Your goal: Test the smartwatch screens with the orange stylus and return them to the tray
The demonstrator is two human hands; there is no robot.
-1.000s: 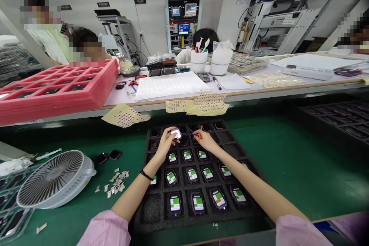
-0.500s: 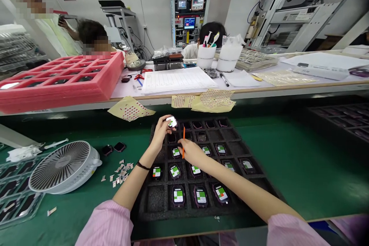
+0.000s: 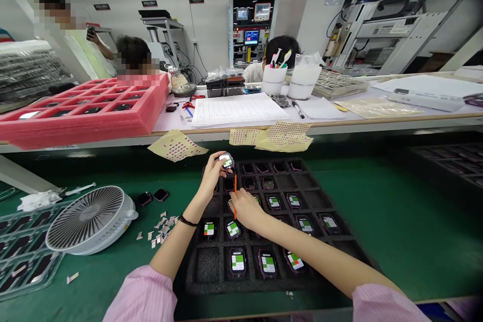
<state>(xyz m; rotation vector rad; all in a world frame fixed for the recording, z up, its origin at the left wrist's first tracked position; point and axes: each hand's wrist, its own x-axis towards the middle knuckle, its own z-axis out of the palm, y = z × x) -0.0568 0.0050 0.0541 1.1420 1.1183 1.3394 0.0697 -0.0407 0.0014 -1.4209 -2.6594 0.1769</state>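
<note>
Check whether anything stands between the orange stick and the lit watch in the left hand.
Nothing visible does. The left hand holds the lit watch near the black tray; in view, the orange stick in the right hand ends just below it.

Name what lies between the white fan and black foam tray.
In the head view, two dark watch-like devices, scattered pale pieces and the left forearm.

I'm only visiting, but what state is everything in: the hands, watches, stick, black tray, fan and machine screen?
Left hand: gripping a watch
Watch: screen lit
Right hand: gripping a stick
Orange stick: held
Tray watches: some lit, some dark
Loose watches: two, dark
Black tray: partly filled
Fan: running or not, can't tell
Machine screen: lit
</note>
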